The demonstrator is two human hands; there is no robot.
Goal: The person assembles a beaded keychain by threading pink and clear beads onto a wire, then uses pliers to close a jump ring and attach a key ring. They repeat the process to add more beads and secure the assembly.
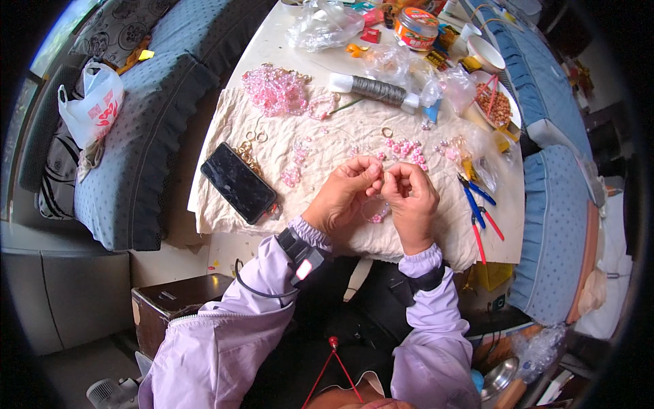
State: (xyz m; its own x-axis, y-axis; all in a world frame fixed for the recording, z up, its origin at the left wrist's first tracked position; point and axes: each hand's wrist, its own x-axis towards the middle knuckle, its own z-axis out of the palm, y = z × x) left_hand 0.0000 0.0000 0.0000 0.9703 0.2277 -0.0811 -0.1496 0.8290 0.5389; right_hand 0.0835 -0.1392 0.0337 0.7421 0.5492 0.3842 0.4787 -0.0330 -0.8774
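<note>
Over the cloth near the table's front, my left hand (344,191) and my right hand (412,201) meet with closed, pinching fingertips. A small beaded strand (376,211), clear with pink beads, hangs in a loop between them. The ends at my fingertips are too small to make out. Just beyond my hands lie loose pink and white beads (407,151) and a gold ring (387,132). Smaller pink clear beads (294,163) are scattered to the left. A heap of pink bead strands (274,90) sits farther back, beside a finished-looking beaded loop (322,105).
A black phone (238,183) lies left on the cream cloth (225,123), against a gold chain (246,155). Blue-handled pliers (475,199) and red-handled pliers (478,238) lie right. Behind are a grey wire spool (378,90), plastic bags (325,26), a jar (415,28) and a bowl (486,53).
</note>
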